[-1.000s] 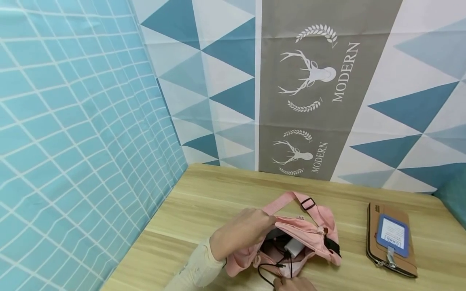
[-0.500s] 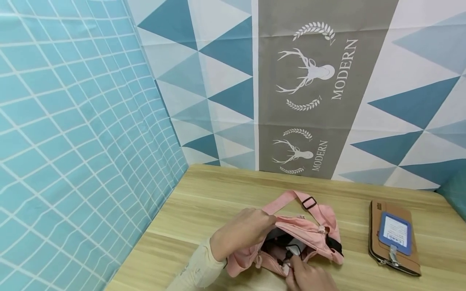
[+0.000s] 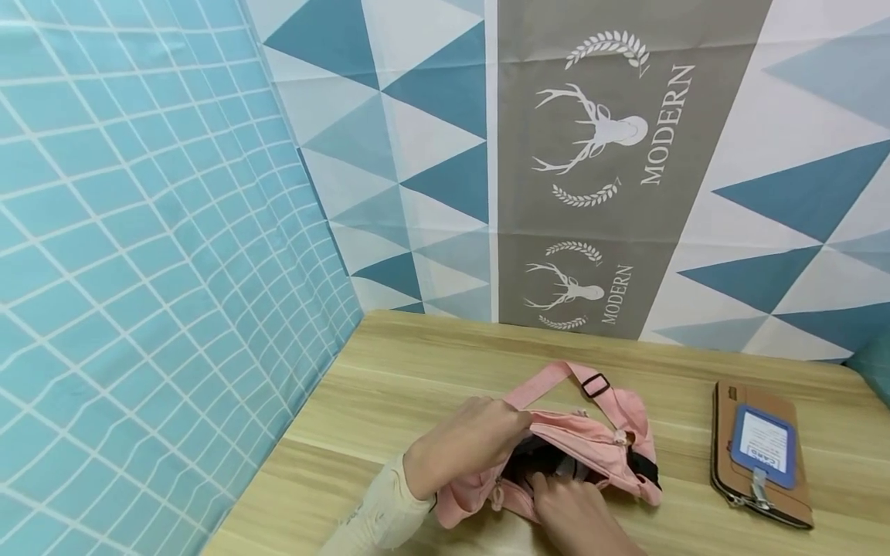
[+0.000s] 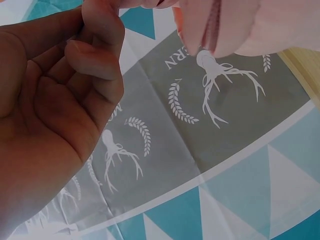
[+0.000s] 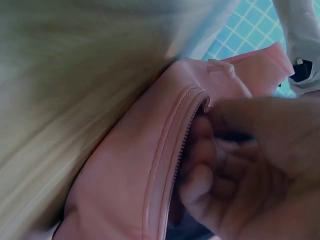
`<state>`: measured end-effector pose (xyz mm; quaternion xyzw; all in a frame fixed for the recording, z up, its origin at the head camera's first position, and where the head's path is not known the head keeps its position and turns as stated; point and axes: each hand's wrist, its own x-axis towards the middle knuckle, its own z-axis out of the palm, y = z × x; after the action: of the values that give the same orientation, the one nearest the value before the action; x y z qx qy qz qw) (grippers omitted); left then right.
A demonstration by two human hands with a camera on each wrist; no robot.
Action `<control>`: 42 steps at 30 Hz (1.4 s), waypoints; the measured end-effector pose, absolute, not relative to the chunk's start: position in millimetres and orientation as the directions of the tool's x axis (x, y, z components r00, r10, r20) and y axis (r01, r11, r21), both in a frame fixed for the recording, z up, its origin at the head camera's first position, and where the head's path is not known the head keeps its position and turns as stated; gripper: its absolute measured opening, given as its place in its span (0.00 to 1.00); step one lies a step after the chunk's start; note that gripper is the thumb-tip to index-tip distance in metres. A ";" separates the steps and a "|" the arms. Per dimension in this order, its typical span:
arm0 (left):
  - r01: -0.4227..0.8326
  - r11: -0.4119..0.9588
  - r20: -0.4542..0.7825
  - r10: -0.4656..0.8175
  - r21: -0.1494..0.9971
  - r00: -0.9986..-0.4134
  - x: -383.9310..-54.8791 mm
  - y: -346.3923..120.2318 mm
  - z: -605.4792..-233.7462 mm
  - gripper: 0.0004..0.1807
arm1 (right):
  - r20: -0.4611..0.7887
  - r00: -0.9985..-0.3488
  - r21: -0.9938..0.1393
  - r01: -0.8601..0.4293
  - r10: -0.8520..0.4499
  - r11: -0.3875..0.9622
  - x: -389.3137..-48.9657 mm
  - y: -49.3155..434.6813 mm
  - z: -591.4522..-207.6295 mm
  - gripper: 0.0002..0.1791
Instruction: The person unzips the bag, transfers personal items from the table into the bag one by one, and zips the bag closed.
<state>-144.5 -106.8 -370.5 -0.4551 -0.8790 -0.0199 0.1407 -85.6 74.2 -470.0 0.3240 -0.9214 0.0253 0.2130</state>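
Note:
A pink waist bag (image 3: 584, 436) lies on the table with its zipped pocket gaping. My left hand (image 3: 469, 440) grips the left end of the pocket's edge and holds it up; curled fingers (image 4: 97, 55) show in the left wrist view. My right hand (image 3: 570, 502) reaches into the pocket from the front. In the right wrist view its fingers (image 5: 197, 182) bend inside, past the zip (image 5: 182, 150). The fingertips are hidden, and I cannot tell what they hold. Part of a pale device (image 3: 567, 467) shows in the dark pocket behind that hand.
A brown zipped pouch (image 3: 761, 494) lies on the wooden table (image 3: 410, 363) to the right of the bag. On it rests a blue card holder (image 3: 763, 448) with a metal clip. A patterned wall covering (image 3: 577, 177) stands behind, and blue gridded cloth (image 3: 139, 270) hangs at the left.
My right hand has come up from the front edge and gone into the pocket. The black cable that hung over the front is now out of sight. The left hand keeps its grip.

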 end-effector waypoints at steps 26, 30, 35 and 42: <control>0.801 0.599 0.110 0.796 -0.001 -0.595 -135.1 -103.3 -378.7 0.12 | 0.535 -0.408 0.048 -0.859 -0.740 0.509 -72.1 78.6 -487.9 0.18; 0.782 0.622 0.104 0.776 0.031 -0.621 -131.2 -115.3 -382.6 0.11 | 0.484 -0.415 -0.004 -0.882 -0.771 0.472 -70.6 62.2 -485.7 0.22; 0.745 0.664 0.133 0.735 0.058 -0.665 -117.9 -143.4 -392.5 0.08 | 0.400 -0.461 0.004 -0.863 -0.792 0.504 -66.0 47.8 -487.3 0.30; 0.771 0.626 0.240 0.735 0.118 -0.634 -81.8 -180.6 -422.4 0.01 | 0.366 -0.502 0.026 -0.836 -0.783 0.549 -57.7 33.6 -499.2 0.27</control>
<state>-81.8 -180.6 -422.4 -0.4192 -0.8978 -0.1052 0.0846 -57.7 33.6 -499.2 0.4688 -0.8633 0.0772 0.1703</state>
